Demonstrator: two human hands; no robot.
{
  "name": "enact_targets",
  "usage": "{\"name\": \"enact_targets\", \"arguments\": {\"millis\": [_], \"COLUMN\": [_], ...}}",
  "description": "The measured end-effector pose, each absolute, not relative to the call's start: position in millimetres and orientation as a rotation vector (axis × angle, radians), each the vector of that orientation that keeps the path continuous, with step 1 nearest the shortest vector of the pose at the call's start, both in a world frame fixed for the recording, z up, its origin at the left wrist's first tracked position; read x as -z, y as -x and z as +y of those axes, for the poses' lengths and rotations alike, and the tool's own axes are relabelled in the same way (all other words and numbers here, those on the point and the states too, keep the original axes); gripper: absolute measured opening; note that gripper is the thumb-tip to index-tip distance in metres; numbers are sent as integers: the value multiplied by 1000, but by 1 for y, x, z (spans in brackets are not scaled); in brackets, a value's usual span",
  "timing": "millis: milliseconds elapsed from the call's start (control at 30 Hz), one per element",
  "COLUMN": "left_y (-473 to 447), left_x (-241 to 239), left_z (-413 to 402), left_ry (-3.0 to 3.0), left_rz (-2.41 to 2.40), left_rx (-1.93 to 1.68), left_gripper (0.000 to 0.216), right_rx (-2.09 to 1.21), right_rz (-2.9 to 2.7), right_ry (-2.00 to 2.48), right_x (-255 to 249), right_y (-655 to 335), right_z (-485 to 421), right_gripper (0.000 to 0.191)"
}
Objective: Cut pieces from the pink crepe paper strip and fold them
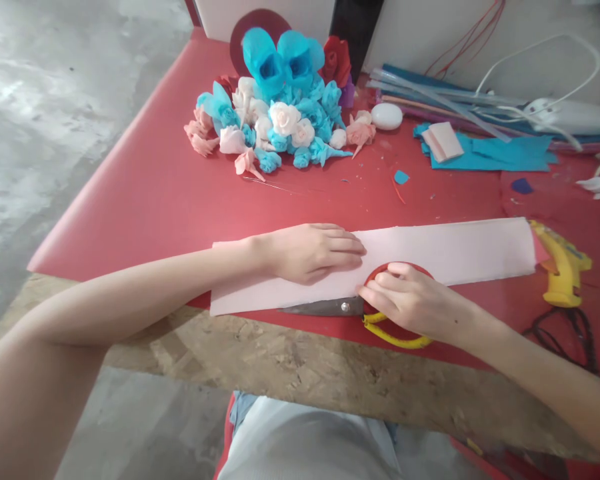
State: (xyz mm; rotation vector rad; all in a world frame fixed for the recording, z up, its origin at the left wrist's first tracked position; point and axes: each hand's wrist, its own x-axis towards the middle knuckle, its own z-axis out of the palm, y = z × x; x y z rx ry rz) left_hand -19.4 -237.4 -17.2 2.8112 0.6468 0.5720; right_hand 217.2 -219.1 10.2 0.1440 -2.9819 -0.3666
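Resting flat and open on the pale pink paper (473,250), the left hand (320,255) lies left of the right hand (411,300), which curls over the scissors (347,307), its grip unclear.

Pale-pink paper strip (480,253), red-and-yellow-handled scissors (337,307), red table covering (155,200); turquoise, white, peach paper roses (284,119) at twelve o'clock.

This looks like a small craft workshop: a red-covered worktop (145,200) with a raw chipboard edge (290,363) carries heaped paper flowers (285,120), scissors (333,307), a yellow glue gun (563,270) and blue paper (505,155), and the floor (80,100) is bare grey concrete.
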Motion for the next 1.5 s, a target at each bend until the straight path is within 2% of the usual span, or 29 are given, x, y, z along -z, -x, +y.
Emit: {"name": "enact_targets", "arguments": {"millis": [433, 633, 867, 1100, 1300, 1500], "left_y": [19, 19, 18, 19, 19, 19], "left_x": [15, 16, 20, 22, 23, 22], "left_z": [-238, -237, -240, -239, -239, -239], "left_ry": [-2801, -2768, -2693, -2692, -2685, -2699], "left_rz": [656, 649, 704, 682, 680, 677], "left_rx": [-553, -564, -647, -676, -638, -640], "left_gripper": [39, 38, 44, 45, 45, 45], "right_rx": [444, 477, 359, 540, 405, 474], "right_rz": [-3132, -3118, -3157, -3190, -2967, -3073], "right_ry": [151, 74, 162, 0, -83, -21], "right_x": [-6, -9, -15, -18, -11, -15], "right_y": [-221, -205, -200, -194, -194, -198], "right_z": [-239, -244, -245, -239, -235, -241], "right_gripper": [34, 34, 26, 23, 23, 24]}}
